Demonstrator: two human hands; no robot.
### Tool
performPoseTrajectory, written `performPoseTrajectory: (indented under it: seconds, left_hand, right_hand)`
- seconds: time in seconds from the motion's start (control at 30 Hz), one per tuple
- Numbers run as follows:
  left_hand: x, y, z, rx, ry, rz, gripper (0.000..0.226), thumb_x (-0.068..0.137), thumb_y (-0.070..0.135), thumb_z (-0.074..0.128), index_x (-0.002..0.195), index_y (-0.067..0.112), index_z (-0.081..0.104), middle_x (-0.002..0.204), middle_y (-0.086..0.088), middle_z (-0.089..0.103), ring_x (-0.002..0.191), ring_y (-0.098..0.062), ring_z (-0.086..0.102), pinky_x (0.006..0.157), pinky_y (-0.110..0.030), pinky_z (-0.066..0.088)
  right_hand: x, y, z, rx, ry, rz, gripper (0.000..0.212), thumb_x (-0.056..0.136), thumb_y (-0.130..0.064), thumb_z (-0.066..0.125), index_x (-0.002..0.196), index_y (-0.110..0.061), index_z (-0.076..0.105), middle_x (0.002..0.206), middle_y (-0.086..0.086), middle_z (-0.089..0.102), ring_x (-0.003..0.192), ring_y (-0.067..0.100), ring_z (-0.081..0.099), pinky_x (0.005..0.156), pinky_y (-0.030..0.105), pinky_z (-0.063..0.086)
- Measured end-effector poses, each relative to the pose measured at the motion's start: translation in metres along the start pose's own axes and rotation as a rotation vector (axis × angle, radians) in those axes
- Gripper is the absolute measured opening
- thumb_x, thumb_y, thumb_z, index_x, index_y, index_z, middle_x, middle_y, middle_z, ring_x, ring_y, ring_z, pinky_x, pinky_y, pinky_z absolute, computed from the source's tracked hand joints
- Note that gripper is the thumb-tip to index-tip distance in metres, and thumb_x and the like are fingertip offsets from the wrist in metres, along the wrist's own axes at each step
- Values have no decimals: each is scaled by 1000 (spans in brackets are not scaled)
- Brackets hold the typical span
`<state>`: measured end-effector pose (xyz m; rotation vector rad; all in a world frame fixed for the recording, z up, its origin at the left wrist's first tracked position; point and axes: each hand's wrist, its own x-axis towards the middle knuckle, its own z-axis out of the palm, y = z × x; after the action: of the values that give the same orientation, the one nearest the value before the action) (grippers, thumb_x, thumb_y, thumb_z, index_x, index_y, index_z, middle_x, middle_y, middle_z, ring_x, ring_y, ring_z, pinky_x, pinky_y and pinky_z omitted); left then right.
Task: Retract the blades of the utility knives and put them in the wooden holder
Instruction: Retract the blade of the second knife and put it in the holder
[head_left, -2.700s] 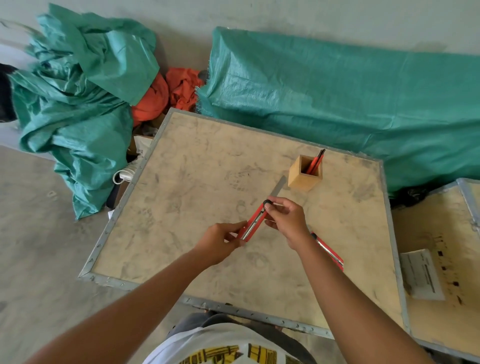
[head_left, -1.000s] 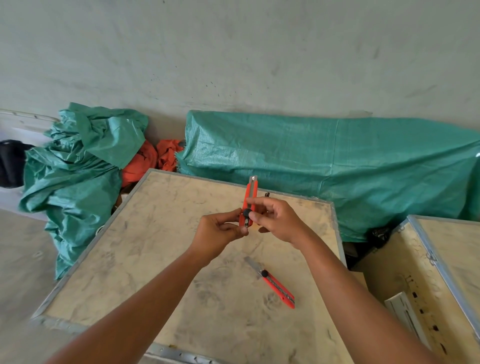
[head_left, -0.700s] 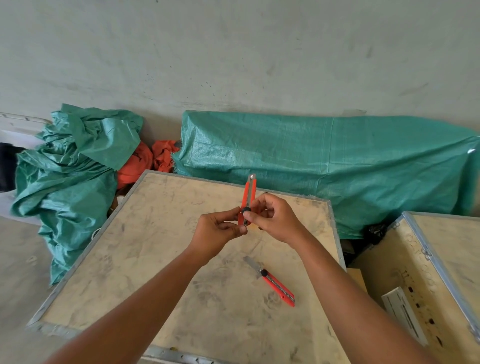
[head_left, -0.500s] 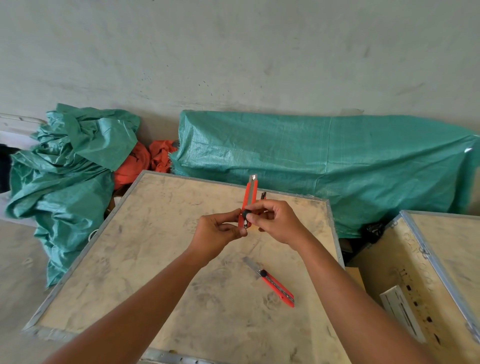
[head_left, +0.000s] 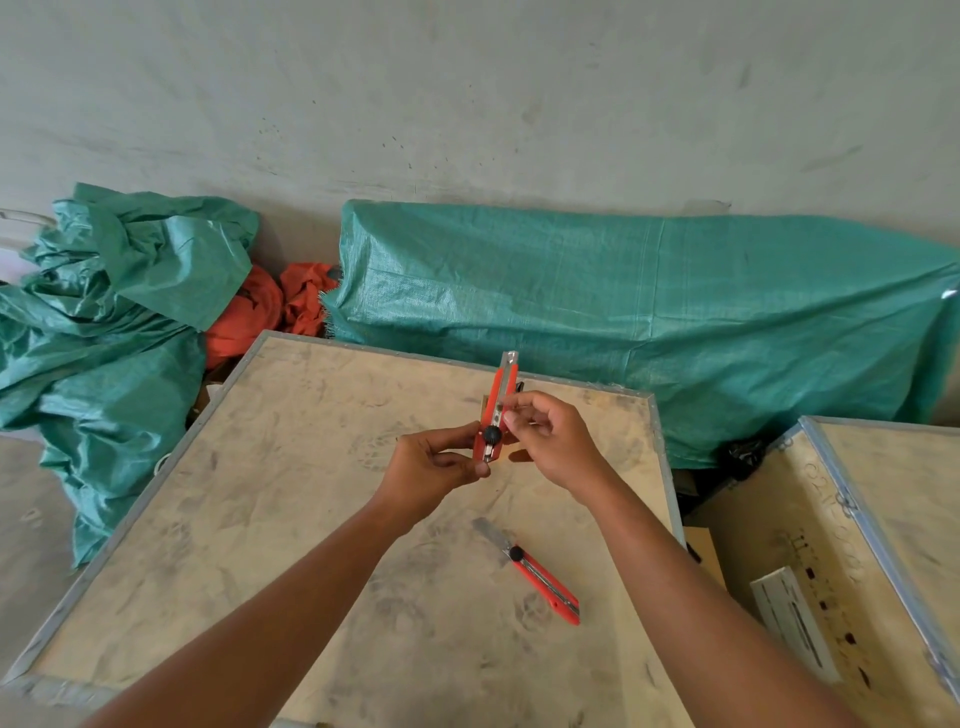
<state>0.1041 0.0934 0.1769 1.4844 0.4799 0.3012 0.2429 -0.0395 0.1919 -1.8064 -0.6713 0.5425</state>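
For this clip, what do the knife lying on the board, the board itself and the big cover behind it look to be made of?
Knife on the board: red body, probably plastic, slightly glossy; bare grey blade, apparently metal, sticking out; black knob.
Board: pale, matt and smudged, likely plywood, with a grey, seemingly metal strip along its edges.
Cover: green woven plastic sheet, judging by its fine weave and slight sheen.
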Motion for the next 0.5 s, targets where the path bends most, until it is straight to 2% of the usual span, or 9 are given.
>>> performPoseTrajectory:
  seconds: [0.2, 0.33, 0.43, 0.5]
  left_hand:
    - [58, -22, 10, 62, -19, -89, 50, 75, -6, 80, 115, 23, 72, 107, 0, 78, 80, -27, 77, 81, -35, 63]
    - [77, -29, 14, 136, -27, -119, 52, 74, -2, 83, 121, 17, 71, 106, 2, 77, 79, -26, 76, 82, -39, 63]
    - [99, -37, 18, 185, -6, -131, 52, 75, 2, 83, 123, 19, 69, 108, 2, 76, 81, -23, 76, 86, -43, 62]
    - [119, -52, 17, 250, 34, -144, 54, 75, 10, 85, 125, 19, 68, 110, 3, 75, 86, -17, 74, 88, -40, 60]
  right_hand:
    - [54, 27, -18, -15, 0, 107, 30, 98, -5, 64, 122, -20, 72, 111, 9, 75, 92, 20, 78, 72, 35, 67]
    - [70, 36, -23, -45, 18, 126, 33, 95, -4, 67, 122, -23, 73, 111, 1, 73, 91, 15, 76, 70, 30, 66]
    - [89, 45, -29, -73, 50, 132, 34, 94, -3, 69, 118, -27, 74, 105, -7, 73, 96, 16, 75, 81, 38, 65]
    - [109, 59, -31, -79, 85, 138, 33, 94, -3, 69, 117, -25, 74, 109, -2, 75, 97, 19, 76, 80, 40, 66]
